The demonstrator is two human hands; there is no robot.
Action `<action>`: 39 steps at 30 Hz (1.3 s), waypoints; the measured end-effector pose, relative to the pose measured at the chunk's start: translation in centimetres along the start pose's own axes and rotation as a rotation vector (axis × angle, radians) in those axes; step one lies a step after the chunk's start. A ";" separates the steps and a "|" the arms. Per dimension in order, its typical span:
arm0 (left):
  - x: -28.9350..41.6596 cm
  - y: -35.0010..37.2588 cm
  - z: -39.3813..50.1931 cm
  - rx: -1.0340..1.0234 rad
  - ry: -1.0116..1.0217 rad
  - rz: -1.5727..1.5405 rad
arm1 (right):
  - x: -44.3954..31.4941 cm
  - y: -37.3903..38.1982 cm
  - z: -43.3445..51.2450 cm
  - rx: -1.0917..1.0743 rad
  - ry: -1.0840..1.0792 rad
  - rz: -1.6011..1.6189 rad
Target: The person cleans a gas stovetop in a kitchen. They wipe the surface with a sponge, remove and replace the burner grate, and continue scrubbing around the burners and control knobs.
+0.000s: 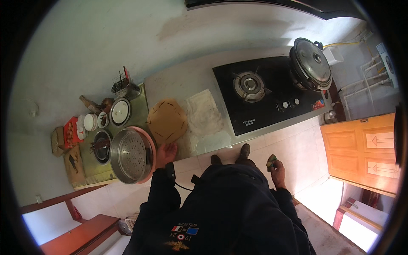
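My left hand (167, 153) is at the counter's front edge, fingers apart, close to the lower edge of a brown cardboard sheet (167, 121) and beside a pink basin (153, 153). A perforated metal steamer tray (130, 156) rests tilted on that basin. Away from the counter, over the floor, my right hand (278, 170) grips a small green and yellow object (271, 162), too small to identify. A crumpled, pale cloth (204, 111) lies flat between the cardboard and the black gas hob (267, 118).
On the hob's right side stands a lidded pot (312, 62). The left worktop holds a metal utensil holder (126, 88), a lidded-looking round bowl (120, 111), a bowl with chopsticks (102, 146) and a red egg carton (70, 132). An orange wooden cabinet door (350, 149) stands at right.
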State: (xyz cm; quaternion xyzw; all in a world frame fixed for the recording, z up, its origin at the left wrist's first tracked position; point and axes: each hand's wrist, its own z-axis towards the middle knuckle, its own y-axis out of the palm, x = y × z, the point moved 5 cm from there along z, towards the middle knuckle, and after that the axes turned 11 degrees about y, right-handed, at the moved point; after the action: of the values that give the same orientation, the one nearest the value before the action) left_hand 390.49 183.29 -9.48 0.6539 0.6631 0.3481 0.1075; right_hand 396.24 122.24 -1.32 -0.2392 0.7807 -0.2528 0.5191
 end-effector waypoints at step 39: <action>4.0 2.7 4.5 0.096 0.473 1.958 | 5.5 -3.1 1.5 -0.079 0.237 -0.101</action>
State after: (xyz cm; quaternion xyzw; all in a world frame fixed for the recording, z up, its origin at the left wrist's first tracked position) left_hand 394.81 188.28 -9.95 0.8286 -0.1479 0.3771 -0.3866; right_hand 396.03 116.23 -3.61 -0.2668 0.8329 -0.2743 0.3999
